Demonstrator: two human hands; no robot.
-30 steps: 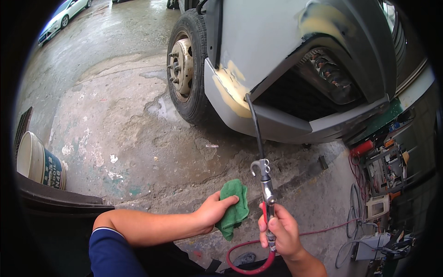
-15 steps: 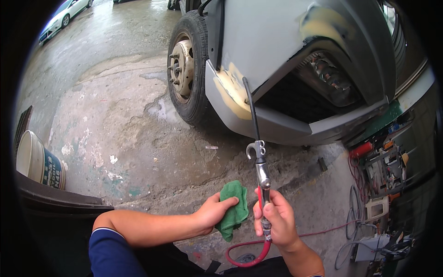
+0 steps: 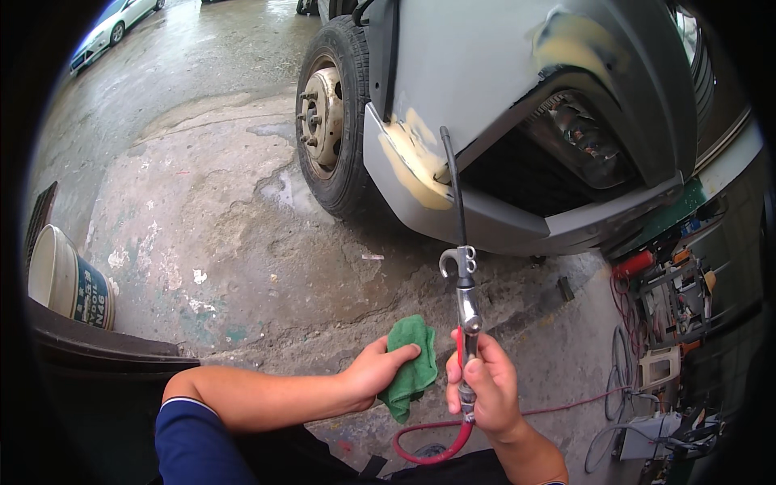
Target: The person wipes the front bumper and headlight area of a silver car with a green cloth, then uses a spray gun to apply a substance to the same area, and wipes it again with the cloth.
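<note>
A folded green cloth point(image 3: 411, 368) is in my left hand point(image 3: 373, 373), the thumb pressed on top of it. My right hand point(image 3: 491, 386) is wrapped round the handle of an air blow gun point(image 3: 468, 305), which has a red lever, a metal body with a hook and a long black nozzle. The nozzle points up and away, its tip in front of the grey vehicle bumper point(image 3: 501, 222) as seen from here. A red hose point(image 3: 428, 459) runs from the bottom of the handle. Beige filler patches point(image 3: 416, 166) show on the bumper's corner and above the headlight point(image 3: 574, 137).
A truck wheel point(image 3: 331, 121) stands left of the bumper on rough, stained concrete. On the left sits a white and blue bucket point(image 3: 69, 279). Tools, coiled hoses and a red cylinder point(image 3: 633, 263) crowd the right side. A white car point(image 3: 113, 28) is far off at the upper left.
The blow gun's nozzle has swung slightly to the right, its tip a little higher. Both hands keep their hold, the cloth almost in the same place.
</note>
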